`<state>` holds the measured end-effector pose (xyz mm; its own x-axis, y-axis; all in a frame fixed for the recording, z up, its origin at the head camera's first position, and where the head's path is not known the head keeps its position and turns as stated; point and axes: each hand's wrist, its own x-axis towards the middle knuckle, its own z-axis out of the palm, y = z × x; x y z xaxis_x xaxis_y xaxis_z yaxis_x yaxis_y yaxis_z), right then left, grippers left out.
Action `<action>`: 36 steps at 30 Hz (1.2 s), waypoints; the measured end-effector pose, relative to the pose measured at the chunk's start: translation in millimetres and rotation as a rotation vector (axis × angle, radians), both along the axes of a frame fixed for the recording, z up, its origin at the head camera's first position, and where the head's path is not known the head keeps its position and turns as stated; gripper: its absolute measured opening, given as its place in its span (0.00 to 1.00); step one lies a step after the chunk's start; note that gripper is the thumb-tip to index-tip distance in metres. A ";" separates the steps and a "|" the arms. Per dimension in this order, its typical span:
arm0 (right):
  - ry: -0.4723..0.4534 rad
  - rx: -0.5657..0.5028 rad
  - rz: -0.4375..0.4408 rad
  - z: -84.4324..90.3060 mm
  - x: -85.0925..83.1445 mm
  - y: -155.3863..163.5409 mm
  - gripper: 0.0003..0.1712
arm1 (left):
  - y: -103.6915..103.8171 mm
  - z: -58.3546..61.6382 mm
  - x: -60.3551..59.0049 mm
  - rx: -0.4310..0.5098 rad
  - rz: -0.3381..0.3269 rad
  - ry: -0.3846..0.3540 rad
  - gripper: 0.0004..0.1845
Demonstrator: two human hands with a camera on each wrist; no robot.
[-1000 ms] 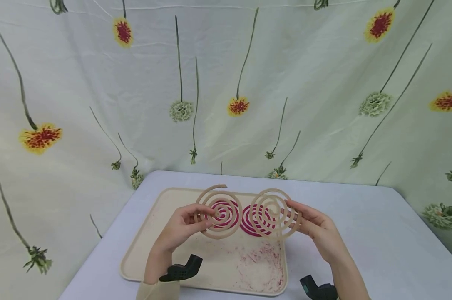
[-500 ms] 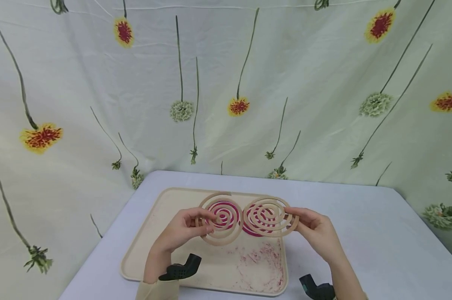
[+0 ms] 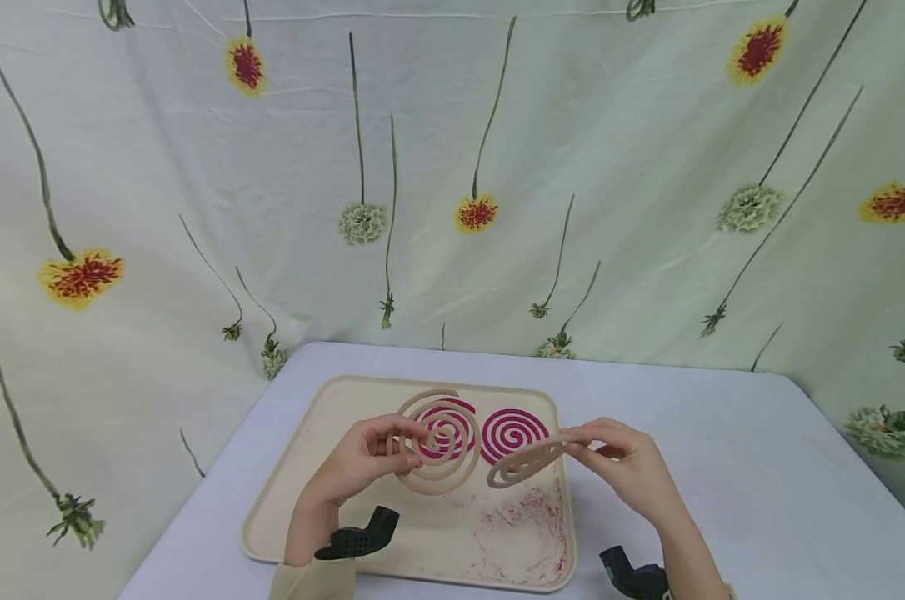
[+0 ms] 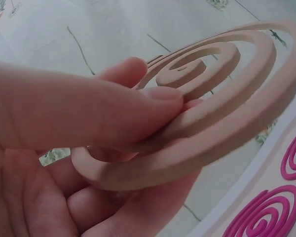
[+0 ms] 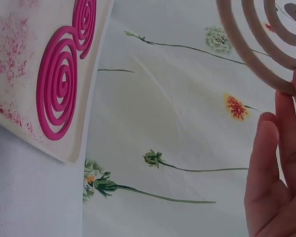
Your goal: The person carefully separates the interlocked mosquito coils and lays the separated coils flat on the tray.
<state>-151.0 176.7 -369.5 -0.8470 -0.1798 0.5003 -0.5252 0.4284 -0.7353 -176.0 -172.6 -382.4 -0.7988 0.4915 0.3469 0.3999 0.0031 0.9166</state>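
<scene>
A tan mosquito coil (image 4: 222,145) is in my left hand (image 3: 366,458), pinched between thumb and fingers near its middle, with its flat face towards the head camera. My right hand (image 3: 632,467) pinches a second tan mosquito coil (image 3: 527,461) by its outer edge. That one is tipped nearly edge-on in the head view. Beneath and behind them, two magenta mosquito coils lie side by side at the far right of the cream tray (image 3: 272,517). The right magenta coil (image 3: 512,433) shows largely uncovered, while the tan coil partly hides the left one.
Magenta powder (image 3: 527,525) stains the tray's near right part. A white-covered table (image 3: 722,467) holds the tray and extends to its right. Behind it hangs a flower-printed cloth (image 3: 437,275). Each wrist wears a black camera mount.
The right hand has tilted its tan coil from face-on to almost edge-on and lowered it slightly, exposing the right magenta coil. The left hand's coil has dropped a little.
</scene>
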 end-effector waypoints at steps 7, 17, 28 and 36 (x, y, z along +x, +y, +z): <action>-0.067 -0.053 0.002 -1.1 -1.2 -0.5 0.07 | 1.0 0.0 -0.8 0.014 0.035 -0.038 0.15; -0.178 -0.219 0.161 -7.6 -6.0 3.5 0.06 | -0.3 -4.8 -3.6 0.005 -0.015 -0.013 0.13; -0.476 -0.168 0.380 -22.6 -17.6 11.5 0.22 | -4.9 -21.5 -12.4 -0.088 -0.112 -0.060 0.12; -0.594 -0.152 0.405 -39.1 -26.2 14.0 0.23 | -5.1 -40.8 -20.1 -0.134 -0.206 -0.141 0.14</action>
<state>-177.2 190.6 -408.6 -0.8650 -0.5013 0.0216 -0.1149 0.1561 -0.9810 -196.1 -177.7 -423.2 -0.7132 0.6824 0.1601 0.2728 0.0599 0.9602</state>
